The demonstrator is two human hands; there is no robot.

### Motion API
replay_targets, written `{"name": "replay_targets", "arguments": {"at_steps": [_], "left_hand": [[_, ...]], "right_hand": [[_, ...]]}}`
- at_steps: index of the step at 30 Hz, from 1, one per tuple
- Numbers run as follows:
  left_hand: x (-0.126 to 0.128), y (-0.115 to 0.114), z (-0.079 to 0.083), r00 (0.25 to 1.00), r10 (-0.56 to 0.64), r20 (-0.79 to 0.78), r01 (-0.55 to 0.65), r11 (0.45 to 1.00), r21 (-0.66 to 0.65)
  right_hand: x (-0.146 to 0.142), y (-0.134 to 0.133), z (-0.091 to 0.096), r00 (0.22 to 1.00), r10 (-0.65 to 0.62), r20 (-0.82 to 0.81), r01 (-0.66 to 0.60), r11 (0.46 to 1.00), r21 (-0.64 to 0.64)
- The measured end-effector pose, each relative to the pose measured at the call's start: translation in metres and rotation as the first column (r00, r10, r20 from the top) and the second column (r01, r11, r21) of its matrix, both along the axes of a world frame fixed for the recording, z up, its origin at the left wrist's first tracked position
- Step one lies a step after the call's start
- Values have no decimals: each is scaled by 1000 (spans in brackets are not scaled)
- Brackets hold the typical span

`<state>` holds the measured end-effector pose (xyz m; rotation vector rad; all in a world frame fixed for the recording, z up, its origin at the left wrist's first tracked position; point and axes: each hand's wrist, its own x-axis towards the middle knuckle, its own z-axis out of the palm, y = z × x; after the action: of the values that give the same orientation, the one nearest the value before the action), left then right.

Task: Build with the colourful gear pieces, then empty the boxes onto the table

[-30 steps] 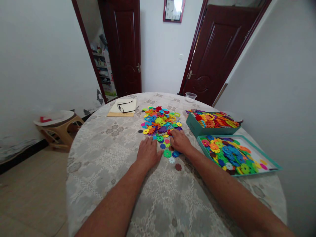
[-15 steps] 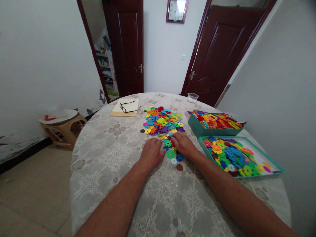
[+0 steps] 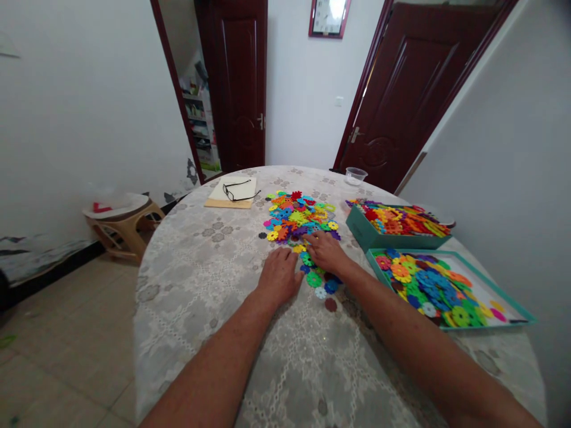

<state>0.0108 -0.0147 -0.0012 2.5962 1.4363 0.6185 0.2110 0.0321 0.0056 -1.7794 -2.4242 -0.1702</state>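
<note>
A heap of colourful plastic gear-shaped pieces lies in the middle of the table, with a looser trail running toward me. My left hand rests palm down on the cloth at the trail's left side, fingers stretched and thumb apart. Over the right side of the trail reaches my right hand, its fingers extended onto pieces at the near edge of the heap; what lies under its palm is hidden. Close to my hands are a green gear piece, a white one and a brown disc.
On the right, a teal box is heaped with pieces, and a shallow teal lid before it holds more. Glasses lie on a pad at the back left. A clear plastic bowl stands at the far edge.
My right hand has shifted slightly forward and left over the pieces near the heap. My left hand has stayed about where it was. The view has turned slightly left.
</note>
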Motion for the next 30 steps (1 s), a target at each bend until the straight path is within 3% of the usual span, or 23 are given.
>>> {"name": "replay_targets", "arguments": {"at_steps": [10, 18, 30], "left_hand": [[0, -1, 1, 999, 21, 31, -19, 998, -54], [0, 3, -7, 1000, -18, 13, 18, 999, -41], [-2, 3, -5, 999, -37, -5, 36, 998, -49]], "right_hand": [[-15, -8, -5, 991, -128, -44, 130, 991, 39], [-11, -15, -4, 1000, 2, -21, -1, 998, 60], [0, -4, -22, 958, 150, -245, -139, 988, 62]]}}
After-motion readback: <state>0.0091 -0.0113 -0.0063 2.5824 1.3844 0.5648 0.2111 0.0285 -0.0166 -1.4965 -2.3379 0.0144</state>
